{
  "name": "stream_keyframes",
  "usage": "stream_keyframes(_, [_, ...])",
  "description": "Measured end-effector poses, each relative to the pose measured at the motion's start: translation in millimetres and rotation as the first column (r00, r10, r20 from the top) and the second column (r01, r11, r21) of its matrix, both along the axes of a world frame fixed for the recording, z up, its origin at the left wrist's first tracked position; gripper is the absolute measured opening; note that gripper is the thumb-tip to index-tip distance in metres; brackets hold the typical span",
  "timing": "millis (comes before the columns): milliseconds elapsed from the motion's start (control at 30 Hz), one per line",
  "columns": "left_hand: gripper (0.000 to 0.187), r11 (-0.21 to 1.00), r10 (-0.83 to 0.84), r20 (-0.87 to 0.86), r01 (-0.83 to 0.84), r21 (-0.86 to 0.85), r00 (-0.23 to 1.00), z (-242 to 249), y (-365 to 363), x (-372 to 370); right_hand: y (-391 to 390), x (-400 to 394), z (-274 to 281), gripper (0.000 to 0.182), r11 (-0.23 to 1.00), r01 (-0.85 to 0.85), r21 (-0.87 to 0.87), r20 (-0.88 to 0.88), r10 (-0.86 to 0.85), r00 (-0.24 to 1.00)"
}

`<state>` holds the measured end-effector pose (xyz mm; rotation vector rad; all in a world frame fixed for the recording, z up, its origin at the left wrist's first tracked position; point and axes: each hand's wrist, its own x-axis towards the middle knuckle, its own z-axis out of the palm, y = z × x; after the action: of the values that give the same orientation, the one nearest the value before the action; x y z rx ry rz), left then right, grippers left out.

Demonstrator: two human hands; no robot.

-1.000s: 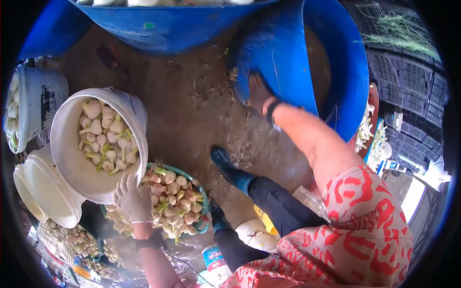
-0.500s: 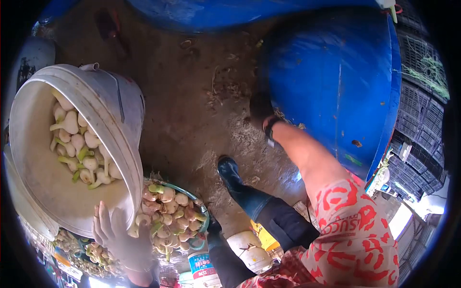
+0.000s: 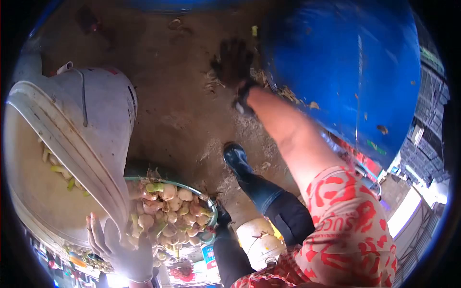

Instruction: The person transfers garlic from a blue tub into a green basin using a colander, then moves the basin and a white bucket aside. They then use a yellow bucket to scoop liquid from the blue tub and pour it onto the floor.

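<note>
A large white bucket [image 3: 103, 96] leans over at the left, with garlic bulbs [image 3: 60, 168] partly visible inside. My left hand [image 3: 115, 249], in a pale glove, holds its lower rim, fingers along the inside and thumb on the outer side. Below that rim, a green-rimmed basket [image 3: 204, 198] is heaped with garlic bulbs [image 3: 168, 216], some with green stems. My right hand [image 3: 233, 62], in a dark glove, is stretched forward over the muddy floor with fingers spread. It holds nothing and is slightly blurred.
A big blue container [image 3: 336, 62] stands on the right. Dark crates [image 3: 432, 115] are stacked beyond it. My boot [image 3: 237, 161] is on the dirt floor, near a small whitish bucket [image 3: 257, 237]. A dark object [image 3: 89, 21] lies at the upper left.
The bucket has tipped further, hiding more of its garlic, with my left hand still at its rim. My right hand has moved left and forward, away from the blue container, with its fingers now spread.
</note>
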<state>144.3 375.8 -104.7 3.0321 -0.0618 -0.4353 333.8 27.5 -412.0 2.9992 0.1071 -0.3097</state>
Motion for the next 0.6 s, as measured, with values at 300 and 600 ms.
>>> stream_keyframes(300, [0.056,0.995,-0.099,0.098,0.102,-0.023,0.990,-1.9,0.5,-6.4,-114.9,-319.8,30.2,0.064,0.974,0.217,0.067,-0.513,-0.153,0.845])
stream_keyframes(600, [0.068,0.980,-0.166,0.104,0.176,-0.095,0.981,-11.8,10.3,-14.2,-167.1,-193.8,79.8,0.065,0.990,-0.022,0.140,-0.038,0.027,0.999])
